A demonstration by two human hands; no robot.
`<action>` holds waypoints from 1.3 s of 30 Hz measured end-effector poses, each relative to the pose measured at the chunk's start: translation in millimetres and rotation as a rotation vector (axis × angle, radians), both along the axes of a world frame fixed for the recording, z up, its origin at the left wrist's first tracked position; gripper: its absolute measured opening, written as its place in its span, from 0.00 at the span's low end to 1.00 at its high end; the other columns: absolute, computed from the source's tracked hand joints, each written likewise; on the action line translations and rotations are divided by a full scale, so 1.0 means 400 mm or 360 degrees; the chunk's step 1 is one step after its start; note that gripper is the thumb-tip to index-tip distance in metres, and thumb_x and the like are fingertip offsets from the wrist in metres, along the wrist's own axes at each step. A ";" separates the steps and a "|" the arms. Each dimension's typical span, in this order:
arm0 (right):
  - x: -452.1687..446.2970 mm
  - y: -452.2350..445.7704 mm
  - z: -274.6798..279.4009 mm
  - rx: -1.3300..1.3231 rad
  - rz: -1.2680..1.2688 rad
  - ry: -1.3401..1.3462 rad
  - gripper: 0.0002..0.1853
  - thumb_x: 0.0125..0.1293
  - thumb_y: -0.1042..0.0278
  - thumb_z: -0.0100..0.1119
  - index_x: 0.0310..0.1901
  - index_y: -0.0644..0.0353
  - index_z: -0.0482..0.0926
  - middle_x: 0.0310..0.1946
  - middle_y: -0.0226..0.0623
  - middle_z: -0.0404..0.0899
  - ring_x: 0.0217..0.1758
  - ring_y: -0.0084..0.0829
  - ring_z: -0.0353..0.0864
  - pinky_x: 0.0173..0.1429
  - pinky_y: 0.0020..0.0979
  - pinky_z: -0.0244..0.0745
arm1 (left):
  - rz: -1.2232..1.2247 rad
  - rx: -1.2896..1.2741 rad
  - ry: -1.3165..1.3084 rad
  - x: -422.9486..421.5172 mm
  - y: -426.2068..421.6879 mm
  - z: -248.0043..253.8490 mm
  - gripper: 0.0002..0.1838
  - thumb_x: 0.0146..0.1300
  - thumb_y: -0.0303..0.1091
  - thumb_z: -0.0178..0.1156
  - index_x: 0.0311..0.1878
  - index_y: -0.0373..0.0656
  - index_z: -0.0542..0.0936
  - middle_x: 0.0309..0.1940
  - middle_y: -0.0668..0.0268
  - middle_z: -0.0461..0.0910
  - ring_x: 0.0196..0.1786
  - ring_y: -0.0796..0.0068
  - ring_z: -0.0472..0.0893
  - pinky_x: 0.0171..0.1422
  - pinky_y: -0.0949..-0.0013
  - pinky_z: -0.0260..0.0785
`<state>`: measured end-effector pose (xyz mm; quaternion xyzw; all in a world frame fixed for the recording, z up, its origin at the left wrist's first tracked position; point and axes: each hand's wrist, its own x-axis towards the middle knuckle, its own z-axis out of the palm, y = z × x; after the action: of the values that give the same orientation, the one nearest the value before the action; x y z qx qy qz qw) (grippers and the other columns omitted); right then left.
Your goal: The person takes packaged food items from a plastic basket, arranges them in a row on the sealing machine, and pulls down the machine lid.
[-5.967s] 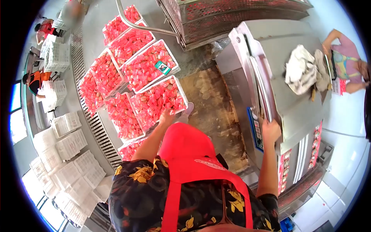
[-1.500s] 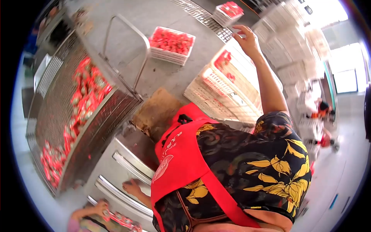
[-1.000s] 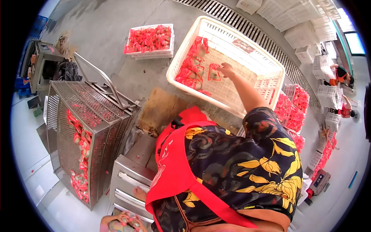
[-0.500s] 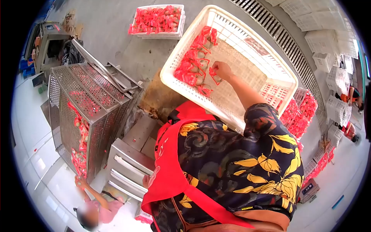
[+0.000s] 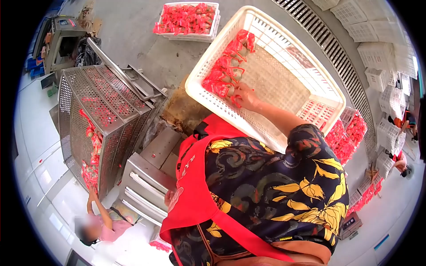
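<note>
My right hand (image 5: 246, 95) is inside a large cream plastic crate (image 5: 266, 24), low at the near end of a row of packets. Its fingers are bent over a small red packet (image 5: 235, 101), most of which they hide. Beside it, several red packets with greyish-brown contents (image 5: 224, 73) lie in a row along the crate's left side. Only a bit of my left hand (image 5: 168, 197) shows at the edge of my red apron, close to the steel drawer-like unit (image 5: 148, 186). Its fingers are mostly hidden.
A perforated steel bin (image 5: 106, 106) with red packets stands at left; a person in pink (image 5: 111, 228) reaches into it. A full white crate (image 5: 191, 20) sits on the floor behind. More filled crates (image 5: 348, 133) stand at right, near a floor grate (image 5: 337, 44).
My right hand has moved left and towards me, from the crate's middle to the near end of the row. The person in pink has shifted slightly at the bin.
</note>
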<state>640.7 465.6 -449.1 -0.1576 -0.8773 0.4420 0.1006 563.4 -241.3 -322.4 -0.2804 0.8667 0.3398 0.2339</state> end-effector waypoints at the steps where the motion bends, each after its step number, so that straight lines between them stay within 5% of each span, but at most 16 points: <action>1: -0.009 0.005 0.009 0.0089 -0.0294 0.0099 0.09 0.57 0.73 0.61 0.41 0.56 0.79 0.41 0.44 0.78 0.47 0.50 0.77 0.46 0.43 0.74 | -0.0009 0.0008 0.0001 0.000 0.009 -0.004 0.20 0.66 0.34 0.61 0.57 0.34 0.74 0.42 0.63 0.80 0.37 0.78 0.77 0.38 0.74 0.68; 4: -0.030 0.027 0.037 -0.0155 -0.0717 -0.0501 0.10 0.61 0.69 0.60 0.44 0.58 0.78 0.39 0.46 0.80 0.45 0.50 0.79 0.46 0.44 0.74 | -0.0016 0.0037 -0.0001 0.008 0.035 -0.016 0.19 0.66 0.34 0.60 0.57 0.34 0.74 0.42 0.63 0.80 0.37 0.78 0.77 0.39 0.74 0.68; 8: -0.097 0.048 0.038 -0.0360 -0.0914 -0.0377 0.15 0.64 0.63 0.60 0.49 0.59 0.75 0.37 0.48 0.80 0.43 0.51 0.80 0.46 0.45 0.74 | -0.0048 0.0056 -0.0011 0.019 0.054 -0.022 0.19 0.66 0.33 0.60 0.57 0.34 0.75 0.42 0.63 0.80 0.37 0.78 0.77 0.39 0.74 0.68; 13: -0.117 0.005 0.018 -0.0076 -0.0520 -0.0667 0.22 0.63 0.58 0.63 0.55 0.59 0.71 0.39 0.49 0.81 0.46 0.51 0.81 0.48 0.46 0.74 | -0.0047 0.0073 -0.0025 0.039 0.071 -0.035 0.18 0.67 0.33 0.60 0.56 0.34 0.75 0.42 0.63 0.81 0.37 0.78 0.77 0.40 0.74 0.69; 22: -0.169 -0.025 -0.024 0.0656 -0.0262 -0.0763 0.18 0.55 0.63 0.66 0.47 0.57 0.75 0.42 0.41 0.79 0.50 0.44 0.79 0.50 0.42 0.76 | -0.0011 0.0098 -0.0072 0.093 0.060 -0.057 0.17 0.67 0.33 0.60 0.55 0.34 0.76 0.41 0.63 0.81 0.38 0.78 0.77 0.41 0.74 0.69; 32: -0.167 0.032 0.032 0.0716 -0.0198 -0.0473 0.22 0.54 0.68 0.63 0.53 0.52 0.76 0.49 0.39 0.74 0.48 0.43 0.80 0.43 0.43 0.79 | 0.0042 0.0132 -0.0110 0.165 0.070 -0.079 0.16 0.67 0.32 0.60 0.54 0.34 0.76 0.41 0.64 0.81 0.38 0.78 0.77 0.42 0.74 0.69; 34: -0.201 0.007 0.052 0.0616 -0.0185 -0.0687 0.22 0.54 0.69 0.63 0.53 0.49 0.76 0.52 0.39 0.73 0.46 0.43 0.82 0.43 0.43 0.79 | 0.0057 0.0138 -0.0119 0.177 0.059 -0.086 0.16 0.67 0.32 0.60 0.54 0.34 0.76 0.41 0.64 0.81 0.38 0.78 0.78 0.42 0.74 0.69; 39: -0.188 0.022 -0.018 0.0691 -0.0069 -0.0601 0.18 0.55 0.70 0.62 0.50 0.50 0.78 0.48 0.38 0.75 0.42 0.44 0.83 0.42 0.42 0.79 | 0.0081 0.0147 -0.0138 0.226 0.081 -0.085 0.15 0.68 0.32 0.60 0.54 0.35 0.77 0.41 0.64 0.81 0.38 0.78 0.78 0.42 0.74 0.70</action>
<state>565.5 474.5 -456.4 -0.2306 -0.9510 0.2046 -0.0236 653.9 -209.0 -356.6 -0.3056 0.8318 0.3728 0.2751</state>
